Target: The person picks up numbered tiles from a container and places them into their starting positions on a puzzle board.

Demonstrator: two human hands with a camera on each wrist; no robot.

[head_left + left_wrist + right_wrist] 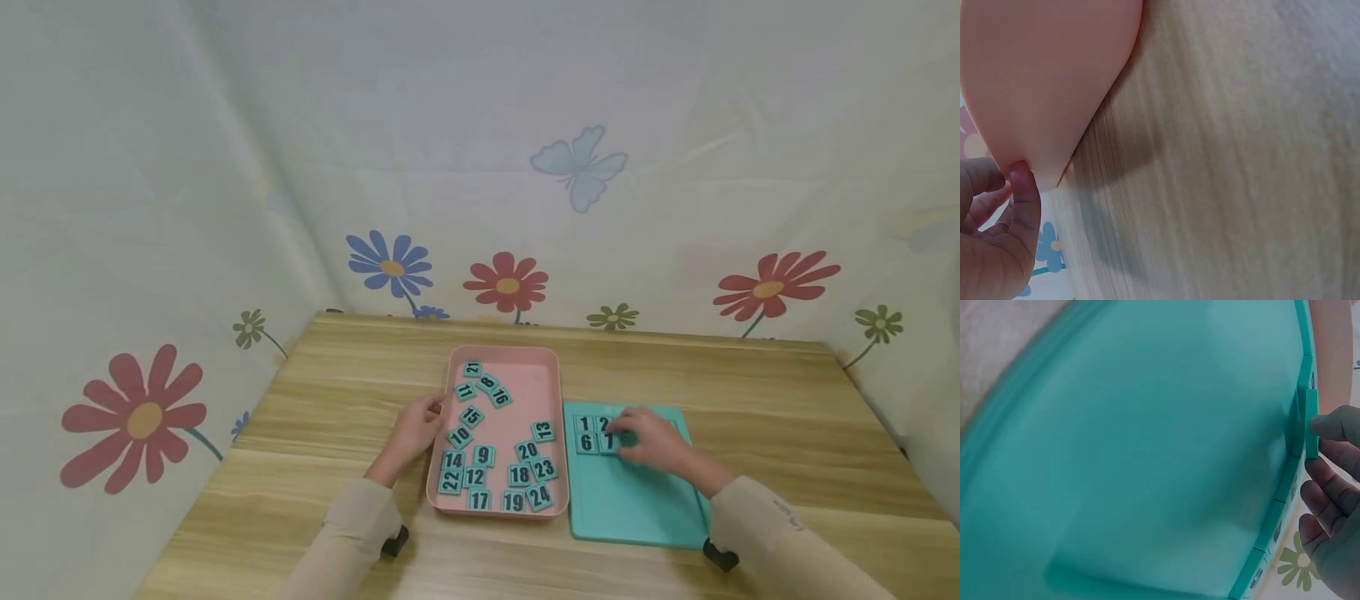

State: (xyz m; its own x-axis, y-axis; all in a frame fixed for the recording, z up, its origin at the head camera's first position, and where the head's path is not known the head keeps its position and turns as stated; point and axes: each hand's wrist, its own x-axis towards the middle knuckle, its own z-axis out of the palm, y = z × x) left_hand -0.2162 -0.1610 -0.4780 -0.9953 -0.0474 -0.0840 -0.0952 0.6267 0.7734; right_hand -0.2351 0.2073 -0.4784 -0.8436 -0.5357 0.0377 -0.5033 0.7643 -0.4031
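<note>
At the left long side of a pink tray point(542, 367), my left hand point(415, 429) holds the rim; the left wrist view has the thumb point(1025, 187) against the outer wall. Inside the tray lie loose teal number tiles, among them 16 point(500, 397), 9 point(483, 456) and 24 point(538, 497). My right hand point(651, 440) is over the upper part of a teal board point(637, 508). Between its thumb and fingers it pinches a number tile point(1312, 424), seen edge-on, close beside the board's tile row. Tiles 1 point(584, 424) and 6 point(586, 442) show left of the hand, which hides others.
The tray and board lie side by side on a wood-grain table point(360, 367). A pale cloth wall point(465, 167) with flowers and a butterfly rises behind the table's back edge. Tiles crowd the tray's near half and left side.
</note>
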